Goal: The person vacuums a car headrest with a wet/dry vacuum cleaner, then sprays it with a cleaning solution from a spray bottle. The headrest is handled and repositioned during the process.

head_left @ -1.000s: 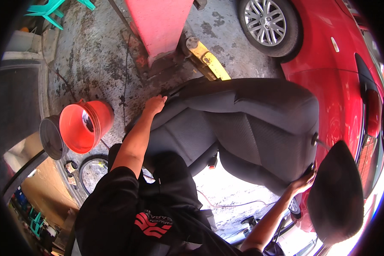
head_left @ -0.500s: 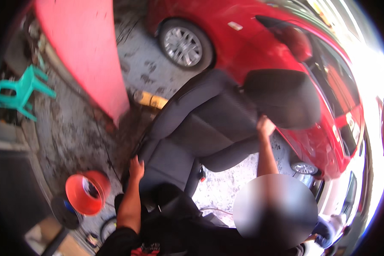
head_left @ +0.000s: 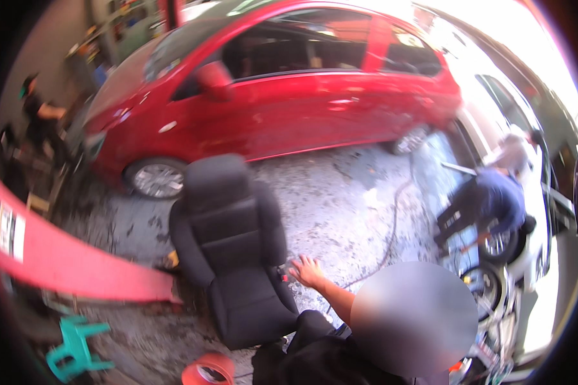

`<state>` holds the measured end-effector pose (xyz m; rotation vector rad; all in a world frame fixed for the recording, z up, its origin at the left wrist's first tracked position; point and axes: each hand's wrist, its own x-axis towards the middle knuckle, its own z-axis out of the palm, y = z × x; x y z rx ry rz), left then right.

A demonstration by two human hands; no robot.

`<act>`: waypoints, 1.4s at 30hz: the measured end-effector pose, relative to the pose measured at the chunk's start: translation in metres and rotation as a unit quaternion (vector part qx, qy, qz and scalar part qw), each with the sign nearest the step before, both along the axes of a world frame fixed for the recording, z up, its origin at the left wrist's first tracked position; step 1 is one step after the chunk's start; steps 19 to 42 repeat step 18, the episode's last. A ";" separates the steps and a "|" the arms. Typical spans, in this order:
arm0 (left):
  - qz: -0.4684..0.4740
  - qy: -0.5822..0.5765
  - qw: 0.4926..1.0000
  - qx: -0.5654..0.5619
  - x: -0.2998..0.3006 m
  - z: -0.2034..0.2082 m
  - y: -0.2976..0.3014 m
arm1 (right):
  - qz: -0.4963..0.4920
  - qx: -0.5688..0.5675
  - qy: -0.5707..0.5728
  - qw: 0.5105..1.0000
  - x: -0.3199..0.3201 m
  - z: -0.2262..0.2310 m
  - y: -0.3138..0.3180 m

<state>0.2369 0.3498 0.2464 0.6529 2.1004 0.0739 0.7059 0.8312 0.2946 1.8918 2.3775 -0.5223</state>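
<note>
A black car seat [head_left: 231, 256] with its headrest stands upright on the shop floor in front of me, its cushion close to my body. My right hand [head_left: 307, 273] is open beside the seat, fingers spread, next to the red buckle [head_left: 283, 276] at the cushion's edge. It holds nothing, and whether it touches the seat I cannot tell. A grey blurred oval covers part of my right arm. My left hand is out of view.
Behind the seat stands a red car [head_left: 289, 115]. A red post [head_left: 77, 273] and a green plastic stool [head_left: 77, 346] are at left, with an orange bucket [head_left: 209, 370] near me. A person [head_left: 494, 199] bends by a wheel at right; another person [head_left: 42, 122] is far left.
The view has swung right and up. My right hand has let go of the seat beside its headrest and moved down by the cushion. My left hand has left the view.
</note>
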 end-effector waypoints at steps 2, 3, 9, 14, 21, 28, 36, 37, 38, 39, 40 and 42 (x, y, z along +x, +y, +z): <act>0.004 -0.009 1.000 -0.017 0.006 0.017 0.039 | -0.132 -0.139 0.023 0.981 0.072 -0.008 -0.064; -0.008 -0.030 0.999 -0.019 0.021 0.015 0.072 | -0.190 -0.188 0.026 0.963 0.130 -0.002 -0.098; -0.005 -0.085 0.996 0.013 0.142 0.017 0.233 | -0.327 -0.219 0.048 0.918 0.395 -0.145 -0.284; -0.029 -0.125 0.984 0.120 0.289 0.036 0.381 | -0.322 -0.245 0.130 0.905 0.499 -0.081 -0.209; -0.175 -0.156 0.950 0.209 0.431 0.083 0.488 | -0.430 0.243 0.350 0.796 0.563 0.211 -0.040; -0.175 -0.156 0.950 0.209 0.431 0.083 0.488 | -0.430 0.243 0.350 0.796 0.563 0.211 -0.040; -0.175 -0.156 0.950 0.209 0.431 0.083 0.488 | -0.430 0.243 0.350 0.796 0.563 0.211 -0.040; -0.175 -0.156 0.950 0.209 0.431 0.083 0.488 | -0.430 0.243 0.350 0.796 0.563 0.211 -0.040; -0.175 -0.156 0.950 0.209 0.431 0.083 0.488 | -0.430 0.243 0.350 0.796 0.563 0.211 -0.040; -0.175 -0.156 0.950 0.209 0.431 0.083 0.488 | -0.430 0.243 0.350 0.796 0.563 0.211 -0.040; -0.175 -0.156 0.950 0.209 0.431 0.083 0.488 | -0.430 0.243 0.350 0.796 0.563 0.211 -0.040; -0.175 -0.156 0.950 0.209 0.431 0.083 0.488 | -0.430 0.243 0.350 0.796 0.563 0.211 -0.040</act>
